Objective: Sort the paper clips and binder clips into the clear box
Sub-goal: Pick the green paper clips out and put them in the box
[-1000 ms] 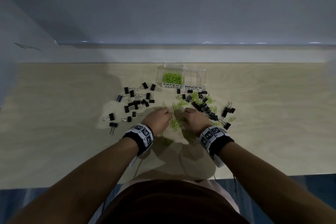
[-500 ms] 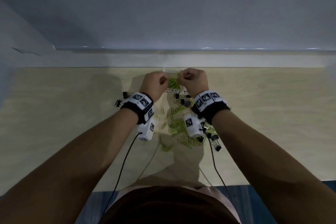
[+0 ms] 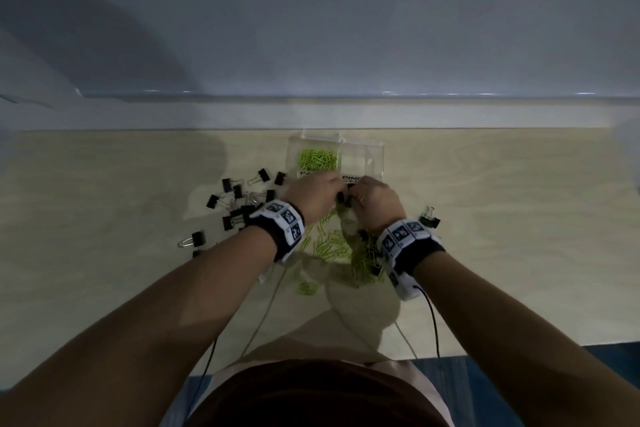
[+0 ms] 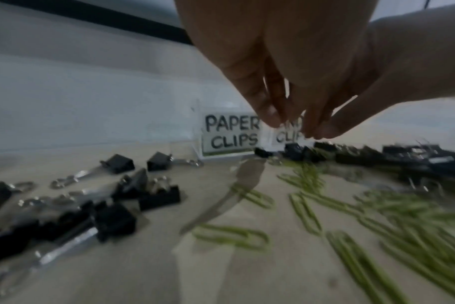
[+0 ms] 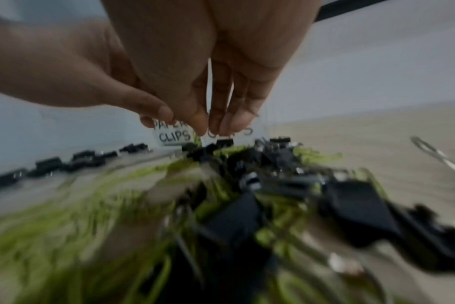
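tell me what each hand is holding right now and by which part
Cannot be told: the left hand and right hand have fingertips bunched downward at the binder clips before the clear box, but no held clip shows.

We note lime-green paper clips [image 3: 329, 246], black binder clips [image 3: 239, 191] with silver handles, a clear box [image 3: 375, 156] bearing white labels [image 4: 230, 135] in black lettering, a pale wood-grain table [image 3: 104, 218], and black-and-white patterned wristbands [image 3: 282, 229].

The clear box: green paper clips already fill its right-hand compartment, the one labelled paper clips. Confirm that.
Wrong side. In the head view the green paper clips lie in the left compartment of the clear box, behind the paper clips label; the right compartment looks empty.
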Available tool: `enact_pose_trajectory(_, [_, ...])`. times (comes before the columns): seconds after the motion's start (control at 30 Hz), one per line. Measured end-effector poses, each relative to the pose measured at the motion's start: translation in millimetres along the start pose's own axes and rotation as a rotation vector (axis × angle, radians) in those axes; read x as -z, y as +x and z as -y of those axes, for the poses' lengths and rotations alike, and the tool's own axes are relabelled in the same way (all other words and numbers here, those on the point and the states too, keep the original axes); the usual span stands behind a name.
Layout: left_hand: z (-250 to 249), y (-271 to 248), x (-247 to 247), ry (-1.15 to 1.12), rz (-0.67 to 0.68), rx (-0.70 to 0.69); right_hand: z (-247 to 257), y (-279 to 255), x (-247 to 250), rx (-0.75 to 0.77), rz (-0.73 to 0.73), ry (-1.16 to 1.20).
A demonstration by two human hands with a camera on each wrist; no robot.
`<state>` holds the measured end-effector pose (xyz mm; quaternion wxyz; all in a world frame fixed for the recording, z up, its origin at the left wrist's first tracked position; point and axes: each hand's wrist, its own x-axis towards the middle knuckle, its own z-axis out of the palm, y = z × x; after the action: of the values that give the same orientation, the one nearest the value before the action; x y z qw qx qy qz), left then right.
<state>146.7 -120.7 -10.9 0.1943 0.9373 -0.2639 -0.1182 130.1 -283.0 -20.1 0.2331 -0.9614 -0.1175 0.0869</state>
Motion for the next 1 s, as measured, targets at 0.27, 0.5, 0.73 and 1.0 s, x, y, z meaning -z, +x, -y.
enact_pose_trajectory(0.27, [-6.9,4.8,-22.9,0.105,0.091,0.032,7.5,-7.3,-15.3,-0.007,0.024,-0.133])
enact_pose_trajectory(0.5, [6.9,-10.1,-34.1,-0.058,0.049,0.069,-6.2,-23.0,1.9,-0.207,-0.212,0.426])
enact_pose_trajectory(0.73, [-5.1,-12.2,-38.2,-0.069,0.043,0.140,-56.5,-52.7,17.6,-0.491,-0.362,0.395])
enact_pose_trajectory(1.0, [2.1,-19.3,-32.3,-0.129,-0.136,0.302,-15.4,-36.3,4.4,-0.101,-0.152,-0.118])
